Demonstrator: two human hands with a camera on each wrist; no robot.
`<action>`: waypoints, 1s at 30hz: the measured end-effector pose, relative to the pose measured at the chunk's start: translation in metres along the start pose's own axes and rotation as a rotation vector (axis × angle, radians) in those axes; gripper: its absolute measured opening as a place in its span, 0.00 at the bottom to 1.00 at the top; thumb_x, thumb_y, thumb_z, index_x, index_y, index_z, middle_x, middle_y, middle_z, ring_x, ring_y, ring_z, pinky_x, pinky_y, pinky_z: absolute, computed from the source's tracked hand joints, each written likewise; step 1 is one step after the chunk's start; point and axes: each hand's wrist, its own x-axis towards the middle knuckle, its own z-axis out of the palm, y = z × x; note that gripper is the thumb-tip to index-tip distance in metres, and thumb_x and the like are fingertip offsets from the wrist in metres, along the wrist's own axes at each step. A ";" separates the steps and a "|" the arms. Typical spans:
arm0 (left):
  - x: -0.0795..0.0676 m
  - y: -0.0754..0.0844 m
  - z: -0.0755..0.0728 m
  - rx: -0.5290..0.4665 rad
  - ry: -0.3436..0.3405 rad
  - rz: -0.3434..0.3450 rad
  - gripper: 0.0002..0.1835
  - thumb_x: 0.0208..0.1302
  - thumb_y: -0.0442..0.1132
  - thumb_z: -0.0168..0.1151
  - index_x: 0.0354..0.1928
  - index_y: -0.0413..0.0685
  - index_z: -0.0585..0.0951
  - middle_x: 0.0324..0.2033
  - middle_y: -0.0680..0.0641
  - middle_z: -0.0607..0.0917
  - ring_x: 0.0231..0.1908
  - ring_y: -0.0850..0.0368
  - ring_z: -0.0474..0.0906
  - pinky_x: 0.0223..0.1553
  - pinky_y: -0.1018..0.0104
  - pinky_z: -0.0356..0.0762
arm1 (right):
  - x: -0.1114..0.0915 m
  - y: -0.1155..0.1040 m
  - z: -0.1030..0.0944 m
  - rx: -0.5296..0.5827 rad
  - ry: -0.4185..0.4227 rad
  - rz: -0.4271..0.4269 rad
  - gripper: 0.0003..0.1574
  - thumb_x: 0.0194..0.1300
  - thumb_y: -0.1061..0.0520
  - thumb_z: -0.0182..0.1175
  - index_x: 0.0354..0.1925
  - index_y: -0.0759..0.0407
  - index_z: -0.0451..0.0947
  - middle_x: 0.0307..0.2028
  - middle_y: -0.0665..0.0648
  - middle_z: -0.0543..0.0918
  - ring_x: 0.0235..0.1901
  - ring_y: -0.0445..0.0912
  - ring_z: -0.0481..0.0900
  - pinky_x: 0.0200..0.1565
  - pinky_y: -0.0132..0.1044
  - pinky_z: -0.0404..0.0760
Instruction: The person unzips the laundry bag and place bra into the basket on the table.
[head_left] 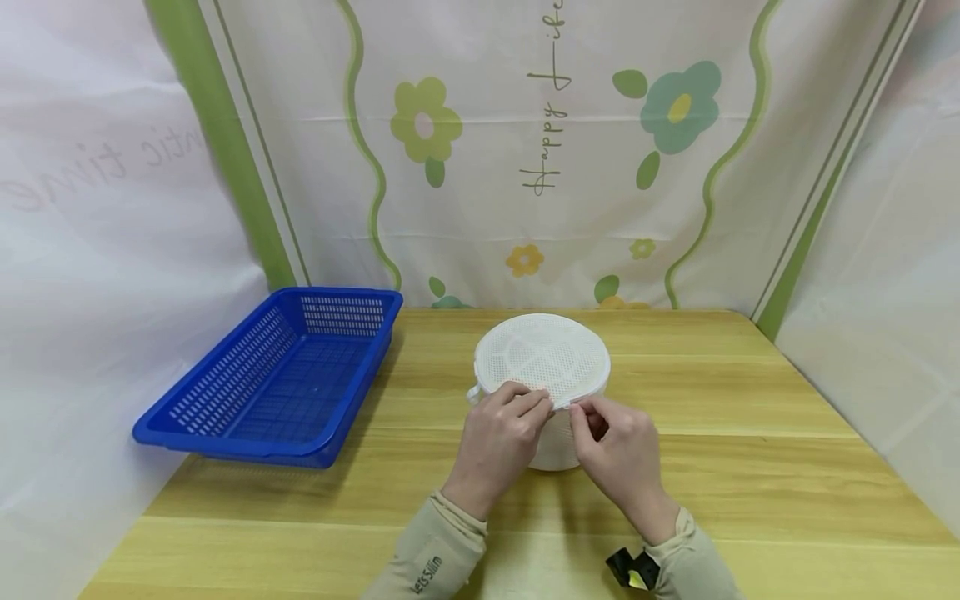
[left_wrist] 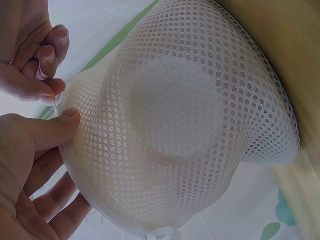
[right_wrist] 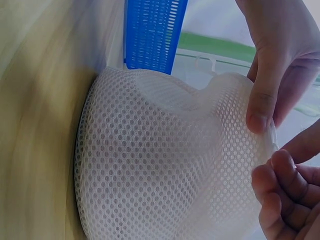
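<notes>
While both hands pinch its near rim, left hand [head_left: 497,433] and right hand [head_left: 618,446] side by side, the mesh pouch [head_left: 542,357] sits just beyond them.

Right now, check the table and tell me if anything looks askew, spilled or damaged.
Nothing stands out. The white mesh bag sits upright on the wooden table, with the left hand and the right hand pinching its near rim. The blue basket lies flat beside it, with no spill or tear visible.

One white mesh bag [head_left: 542,358] — one blue basket [head_left: 279,375] — two hands: left hand [head_left: 498,439], right hand [head_left: 619,447].
</notes>
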 end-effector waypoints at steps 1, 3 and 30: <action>0.000 0.000 0.000 -0.004 -0.001 -0.003 0.03 0.58 0.35 0.71 0.30 0.51 0.88 0.36 0.56 0.88 0.37 0.62 0.80 0.38 0.73 0.80 | 0.000 0.000 0.000 -0.005 0.004 0.002 0.09 0.54 0.65 0.62 0.20 0.56 0.78 0.13 0.43 0.71 0.12 0.34 0.65 0.14 0.27 0.64; 0.000 0.000 0.000 -0.005 -0.001 -0.002 0.02 0.58 0.35 0.72 0.30 0.51 0.88 0.36 0.56 0.88 0.36 0.62 0.80 0.38 0.73 0.80 | 0.000 0.000 -0.001 -0.008 0.005 0.008 0.09 0.54 0.65 0.62 0.19 0.56 0.78 0.14 0.43 0.71 0.12 0.34 0.65 0.14 0.27 0.65; 0.000 0.002 -0.001 -0.040 -0.014 -0.019 0.02 0.59 0.35 0.71 0.30 0.50 0.88 0.37 0.56 0.88 0.36 0.61 0.80 0.38 0.71 0.80 | -0.002 -0.001 0.001 -0.012 0.026 0.030 0.09 0.55 0.65 0.62 0.20 0.56 0.79 0.14 0.43 0.71 0.13 0.35 0.66 0.14 0.27 0.66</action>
